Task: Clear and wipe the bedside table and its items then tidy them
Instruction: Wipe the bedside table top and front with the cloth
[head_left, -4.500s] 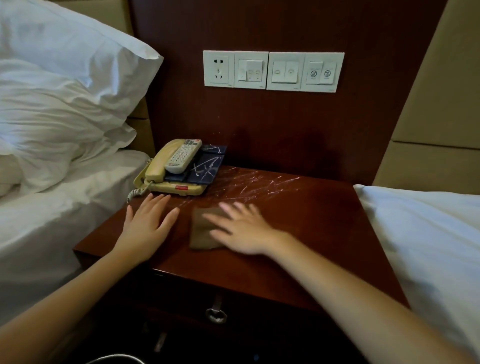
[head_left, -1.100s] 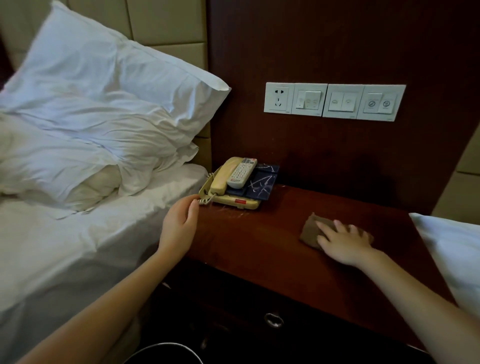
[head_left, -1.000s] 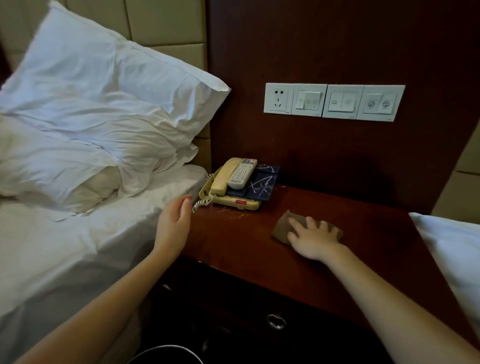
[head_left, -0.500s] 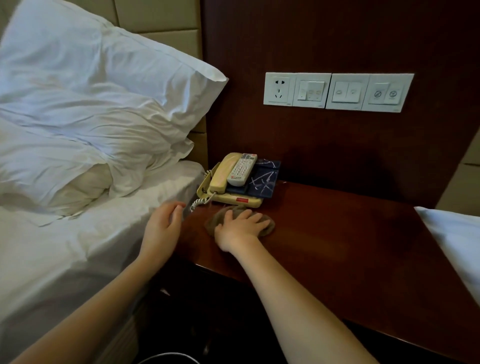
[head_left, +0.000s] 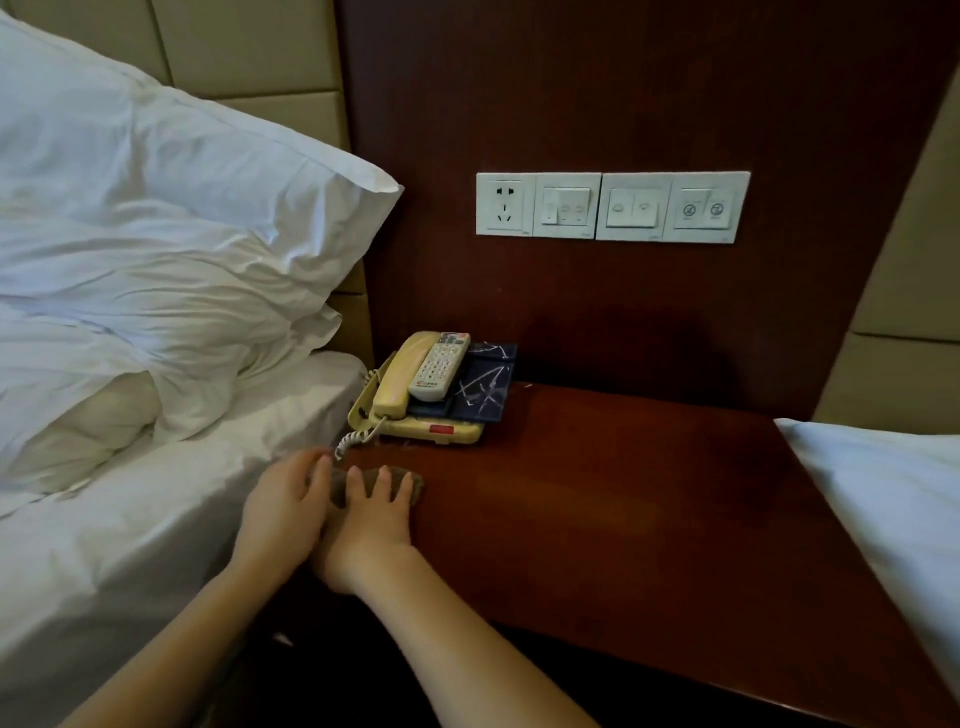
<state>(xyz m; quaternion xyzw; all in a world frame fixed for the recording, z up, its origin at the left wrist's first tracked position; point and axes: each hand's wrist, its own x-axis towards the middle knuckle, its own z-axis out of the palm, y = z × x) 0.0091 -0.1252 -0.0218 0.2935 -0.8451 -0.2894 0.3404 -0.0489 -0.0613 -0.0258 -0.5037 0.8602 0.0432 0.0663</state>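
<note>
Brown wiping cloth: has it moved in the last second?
Yes. The brown wiping cloth, under the right hand, has slid left: from well right of the yellowed corded telephone to just in front of it.

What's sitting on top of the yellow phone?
A dark blue tray with white streaks lies across the phone, with a white remote on it beside the handset. They hide the phone's keypad area.

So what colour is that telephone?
The telephone is pale yellow; the head view shows it best.
</note>
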